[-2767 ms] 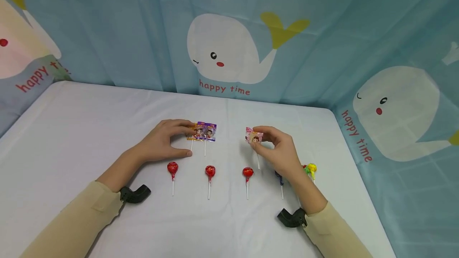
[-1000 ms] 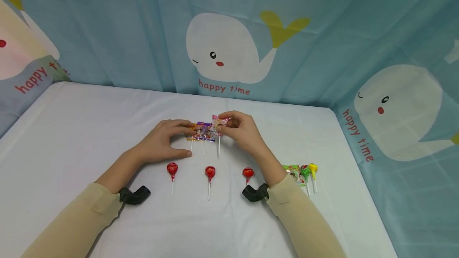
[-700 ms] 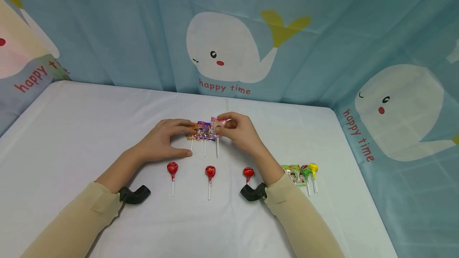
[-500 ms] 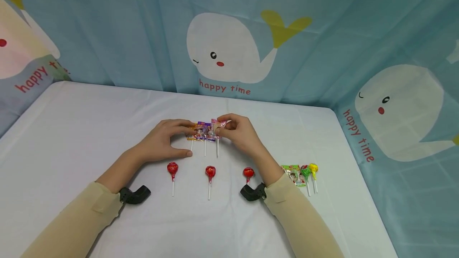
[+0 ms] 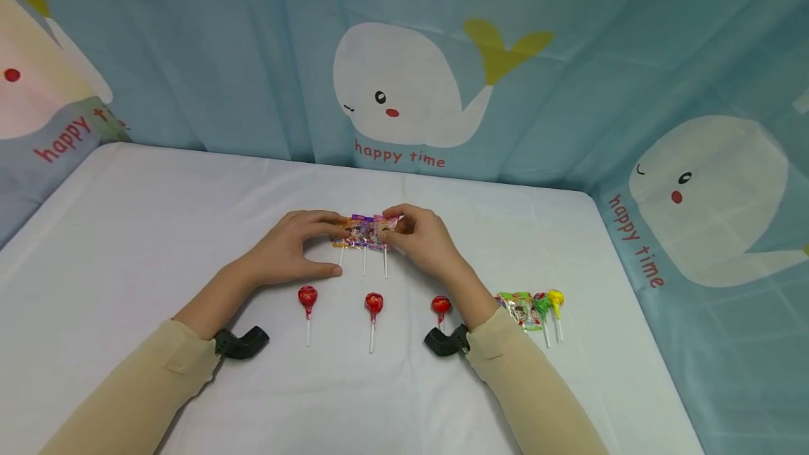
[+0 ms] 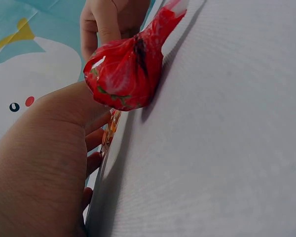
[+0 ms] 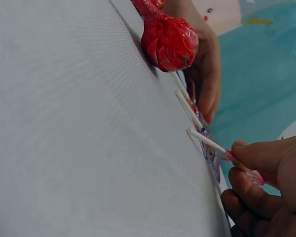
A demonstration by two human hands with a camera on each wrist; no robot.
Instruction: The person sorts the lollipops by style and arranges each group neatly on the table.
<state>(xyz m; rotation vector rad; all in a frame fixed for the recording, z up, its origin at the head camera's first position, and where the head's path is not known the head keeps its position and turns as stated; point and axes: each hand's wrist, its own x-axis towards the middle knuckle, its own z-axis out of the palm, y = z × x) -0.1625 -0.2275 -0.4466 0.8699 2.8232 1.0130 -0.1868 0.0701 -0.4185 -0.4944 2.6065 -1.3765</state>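
Partly, right fingers (image 5: 404,211) (pinching) hide one pink lollipop (image 5: 383,223).

The left hand (image 5: 291,248) partly covers a flat orange-wrapped lollipop (image 5: 342,242) (print too tiny for me); a curved black wrist camera (image 5: 445,343) hides the lower end of a round red lollipop (image 5: 440,303).

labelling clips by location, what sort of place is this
Likely an indoor filming corner: a white-covered table, a blue whale-print curtain behind it, and two black wrist-worn devices.
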